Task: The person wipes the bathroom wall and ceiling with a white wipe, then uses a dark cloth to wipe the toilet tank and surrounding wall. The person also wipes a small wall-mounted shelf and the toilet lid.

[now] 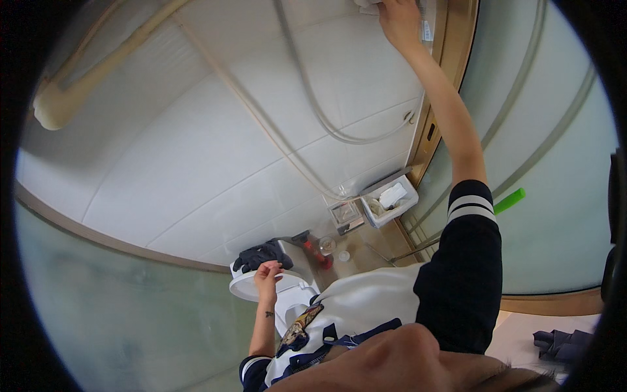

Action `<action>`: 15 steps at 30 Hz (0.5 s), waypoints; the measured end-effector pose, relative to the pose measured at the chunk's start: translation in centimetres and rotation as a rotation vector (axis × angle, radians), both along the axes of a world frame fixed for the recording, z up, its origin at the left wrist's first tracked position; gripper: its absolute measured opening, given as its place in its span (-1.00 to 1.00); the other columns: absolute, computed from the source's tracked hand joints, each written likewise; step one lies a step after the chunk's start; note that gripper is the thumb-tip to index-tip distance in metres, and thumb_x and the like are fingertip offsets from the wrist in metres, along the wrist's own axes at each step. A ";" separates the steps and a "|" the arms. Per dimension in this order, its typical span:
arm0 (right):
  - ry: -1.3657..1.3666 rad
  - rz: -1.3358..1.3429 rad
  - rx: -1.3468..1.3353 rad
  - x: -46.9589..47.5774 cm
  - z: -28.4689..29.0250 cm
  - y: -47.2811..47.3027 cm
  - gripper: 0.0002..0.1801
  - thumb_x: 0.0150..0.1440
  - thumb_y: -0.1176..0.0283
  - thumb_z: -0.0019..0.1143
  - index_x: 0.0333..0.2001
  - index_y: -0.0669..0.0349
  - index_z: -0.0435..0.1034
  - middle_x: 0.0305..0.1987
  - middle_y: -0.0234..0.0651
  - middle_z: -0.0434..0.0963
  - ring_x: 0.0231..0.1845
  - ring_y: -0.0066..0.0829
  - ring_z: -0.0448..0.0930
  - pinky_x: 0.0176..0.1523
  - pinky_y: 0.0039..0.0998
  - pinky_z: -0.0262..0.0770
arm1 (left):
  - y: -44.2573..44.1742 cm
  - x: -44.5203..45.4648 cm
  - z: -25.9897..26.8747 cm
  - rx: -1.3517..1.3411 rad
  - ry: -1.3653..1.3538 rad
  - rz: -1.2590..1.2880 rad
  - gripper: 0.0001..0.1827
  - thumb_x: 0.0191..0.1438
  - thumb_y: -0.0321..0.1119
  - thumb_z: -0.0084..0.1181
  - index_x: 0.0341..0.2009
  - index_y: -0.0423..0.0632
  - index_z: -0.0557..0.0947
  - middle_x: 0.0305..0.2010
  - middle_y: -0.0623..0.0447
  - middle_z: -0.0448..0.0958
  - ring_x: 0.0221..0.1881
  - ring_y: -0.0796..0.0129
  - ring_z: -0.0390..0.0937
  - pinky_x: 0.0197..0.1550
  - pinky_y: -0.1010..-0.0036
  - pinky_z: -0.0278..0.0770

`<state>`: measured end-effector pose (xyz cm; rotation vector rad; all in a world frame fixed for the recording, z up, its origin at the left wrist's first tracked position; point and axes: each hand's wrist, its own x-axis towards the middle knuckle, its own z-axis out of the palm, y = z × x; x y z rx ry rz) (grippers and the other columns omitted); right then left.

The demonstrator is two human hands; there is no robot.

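My right hand (399, 22) is raised to the top edge of the view, against the white tiled wall beside a metal door frame. Its fingers are on a crumpled white cloth or tissue (368, 7), partly cut off by the picture's edge. My left hand (268, 279) is low, in front of the raised toilet lid (242, 288), with its fingers loosely curled and apart and nothing visible between them. Just above it in the view, a dark cloth (262, 255) lies bunched on the toilet tank.
A lined waste bin (414, 198) with white paper stands by the wall, near a red-handled tool (316, 252). A pale hose (254, 110) and a grey hose (313, 105) hang along the wall. Frosted glass (553, 220) with a green handle (510, 201) is at right.
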<state>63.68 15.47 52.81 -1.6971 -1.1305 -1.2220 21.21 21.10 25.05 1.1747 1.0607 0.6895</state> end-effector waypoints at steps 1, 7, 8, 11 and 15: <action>-0.074 0.002 0.037 1.7 0.3 0.6 -0.83 -0.22 0.58 -0.18 -0.45 0.21 0.31 -0.41 -0.24 0.33 -0.36 -0.25 0.34 -0.37 -0.33 0.26 | -0.1 0.5 0.1 0.001 -0.017 -0.027 -0.94 -0.14 -0.42 -0.07 -0.47 -0.04 0.42 -0.48 0.11 0.44 -0.52 0.52 0.39 -0.55 0.68 0.31; -0.123 0.174 -0.087 4.9 -14.7 3.5 -0.79 -0.24 0.62 -0.20 -0.44 0.21 0.30 -0.38 -0.26 0.33 -0.33 -0.26 0.31 -0.30 -0.34 0.26 | -1.1 -1.4 -2.5 -0.087 0.043 0.029 -0.93 -0.13 -0.38 -0.06 -0.47 -0.02 0.42 -0.46 0.12 0.44 -0.50 0.51 0.39 -0.54 0.67 0.31; -0.059 0.222 -0.157 4.1 -16.8 2.4 -0.79 -0.24 0.63 -0.21 -0.43 0.22 0.30 -0.37 -0.25 0.33 -0.32 -0.26 0.31 -0.29 -0.34 0.26 | -1.0 -1.4 -2.6 -0.097 0.048 0.037 -0.93 -0.13 -0.37 -0.06 -0.47 -0.02 0.43 -0.46 0.12 0.44 -0.50 0.51 0.39 -0.54 0.67 0.31; 0.122 0.333 -0.270 2.4 -18.3 1.1 -0.76 -0.25 0.66 -0.22 -0.42 0.23 0.30 -0.41 -0.26 0.31 -0.34 -0.29 0.32 -0.32 -0.38 0.28 | -0.2 -0.9 -1.4 -0.074 0.036 0.050 -0.93 -0.13 -0.39 -0.07 -0.46 -0.03 0.43 -0.47 0.11 0.44 -0.52 0.51 0.39 -0.54 0.68 0.31; -0.013 0.344 0.126 0.2 -7.6 2.8 -0.77 -0.25 0.63 -0.17 -0.42 0.20 0.32 -0.45 -0.31 0.31 -0.41 -0.33 0.33 -0.37 -0.44 0.31 | 0.9 1.0 0.4 0.001 -0.029 0.008 -0.92 -0.14 -0.41 -0.07 -0.46 -0.07 0.43 -0.49 0.11 0.44 -0.54 0.53 0.38 -0.54 0.69 0.31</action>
